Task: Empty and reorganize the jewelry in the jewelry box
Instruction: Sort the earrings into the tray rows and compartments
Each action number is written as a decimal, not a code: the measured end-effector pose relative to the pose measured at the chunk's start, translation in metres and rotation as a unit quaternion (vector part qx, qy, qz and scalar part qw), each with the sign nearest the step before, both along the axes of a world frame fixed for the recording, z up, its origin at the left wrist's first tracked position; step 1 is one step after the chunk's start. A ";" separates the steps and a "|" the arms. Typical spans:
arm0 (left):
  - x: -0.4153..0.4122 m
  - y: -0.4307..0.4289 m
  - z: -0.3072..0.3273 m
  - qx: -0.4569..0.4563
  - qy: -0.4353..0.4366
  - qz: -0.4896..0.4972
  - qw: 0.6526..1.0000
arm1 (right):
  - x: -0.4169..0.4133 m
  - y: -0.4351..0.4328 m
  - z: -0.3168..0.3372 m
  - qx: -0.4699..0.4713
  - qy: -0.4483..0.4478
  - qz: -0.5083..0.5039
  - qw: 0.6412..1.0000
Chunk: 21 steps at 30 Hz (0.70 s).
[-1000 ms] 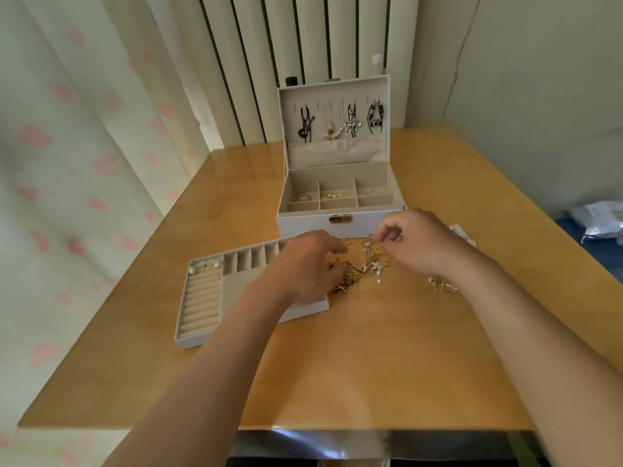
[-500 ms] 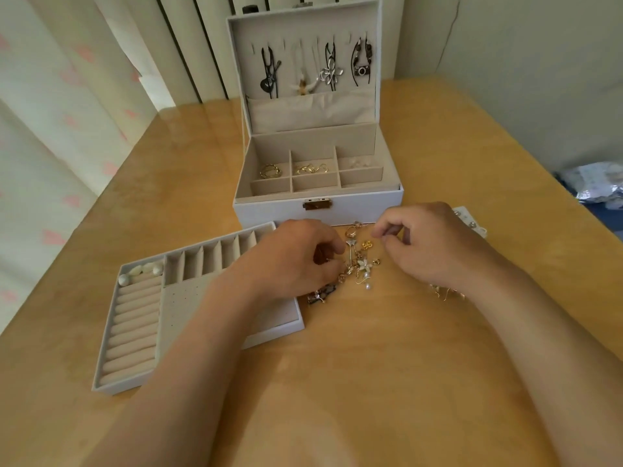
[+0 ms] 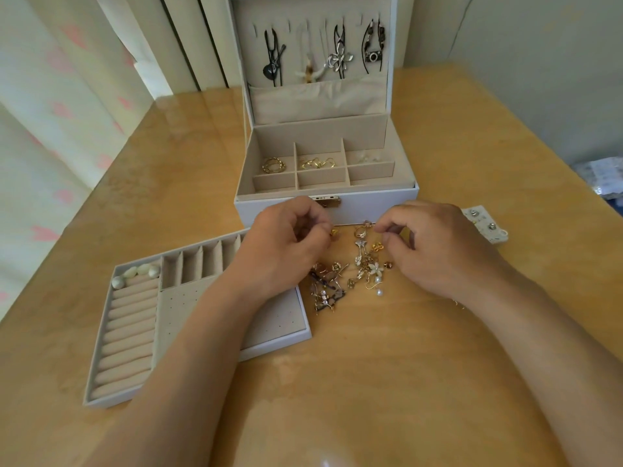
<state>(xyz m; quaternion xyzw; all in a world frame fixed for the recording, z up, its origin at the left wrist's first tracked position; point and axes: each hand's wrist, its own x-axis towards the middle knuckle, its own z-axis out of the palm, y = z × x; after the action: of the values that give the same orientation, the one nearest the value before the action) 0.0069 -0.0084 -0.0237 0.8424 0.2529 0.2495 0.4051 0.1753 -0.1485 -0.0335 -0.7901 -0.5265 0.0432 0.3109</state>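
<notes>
White jewelry box (image 3: 371,205), beige lining; pink-heart curtain (image 3: 50,96); gold-silver jewelry pile (image 3: 350,274).

No text, label, brand or number can be read on the jewelry box (image 3: 365,206) or elsewhere

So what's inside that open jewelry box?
In the lid, necklaces hang above a fabric pocket. The back compartments hold gold rings, gold hoops and pale pieces. The pocket's contents and the front compartments' floors are mostly hidden.
</notes>
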 end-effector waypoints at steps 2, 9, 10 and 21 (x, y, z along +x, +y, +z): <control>-0.001 0.001 0.001 -0.010 -0.020 0.012 1.000 | -0.001 0.001 0.000 -0.001 -0.005 -0.004 1.000; -0.001 -0.002 -0.004 0.091 0.057 -0.046 0.993 | -0.016 0.006 0.006 -0.101 -0.066 0.015 0.993; -0.001 -0.002 -0.005 0.105 0.072 -0.054 0.990 | -0.017 0.006 0.007 -0.126 -0.074 0.019 0.989; -0.001 -0.003 0.000 0.056 0.051 -0.024 0.997 | -0.015 0.009 0.007 -0.123 -0.026 -0.019 0.992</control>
<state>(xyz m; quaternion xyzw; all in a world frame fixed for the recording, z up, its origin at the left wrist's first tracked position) 0.0060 -0.0118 -0.0241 0.8811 0.2385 0.2104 0.3502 0.1600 -0.1393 -0.0263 -0.8328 -0.5104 0.0812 0.1983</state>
